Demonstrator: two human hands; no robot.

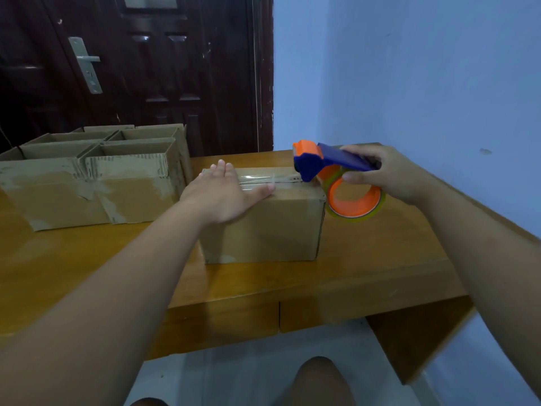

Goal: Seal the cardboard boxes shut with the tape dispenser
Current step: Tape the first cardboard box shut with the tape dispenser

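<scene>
The left hand (pixel 225 190) lies flat on the box (pixel 263 227), the right hand (pixel 392 174) grips the tape dispenser (pixel 325 162) just beyond its thumb, the strip seems nearly finished, and the open boxes (pixel 96 159) left of the flat hand wait unsealed.

An orange-brown wooden desk (pixel 366 259) spreads beneath the left hand (pixel 225 194) and the right hand (pixel 389 174). Well beyond the left hand stands a dark brown panelled door (pixel 164 83) with a silver metal lever handle (pixel 86 64). A pale blue painted wall (pixel 409 68) rises behind the right hand. A light grey floor (pixel 234 376) shows nearer than both hands.
</scene>
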